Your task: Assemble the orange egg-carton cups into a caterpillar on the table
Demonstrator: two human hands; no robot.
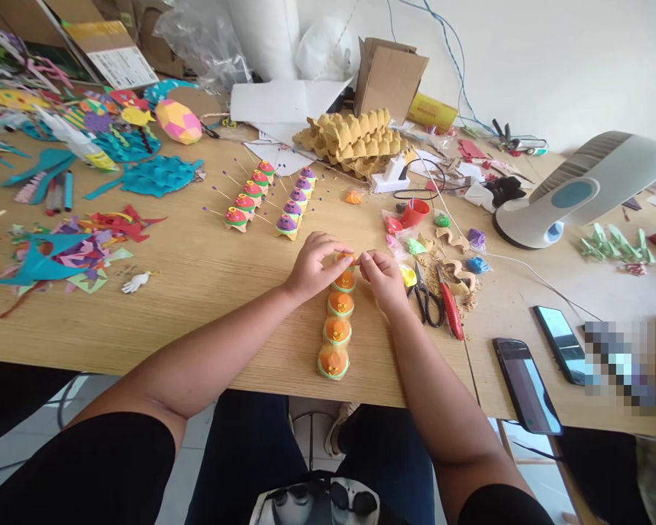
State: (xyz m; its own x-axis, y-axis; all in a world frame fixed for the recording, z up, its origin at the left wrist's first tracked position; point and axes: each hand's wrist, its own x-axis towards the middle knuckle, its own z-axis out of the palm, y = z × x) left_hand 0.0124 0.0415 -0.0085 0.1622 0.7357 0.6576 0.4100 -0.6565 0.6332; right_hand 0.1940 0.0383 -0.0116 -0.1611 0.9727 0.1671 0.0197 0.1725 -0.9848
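Left hand [315, 267] holding orange strip [337, 331]; scissors [428, 302], red cutter [451, 310] near right hand [383, 279]

I'm in a craft workshop: my counter [208, 251] carries stacked egg cartons [355, 142], with paper scraps [60, 251] left of them, and scissors [428, 299] and a decorated carton strip [337, 332] on my side of them.

I see a pale fan [574, 193] and a phone [528, 385] on my right. A cardboard box [385, 82] stands farther back.
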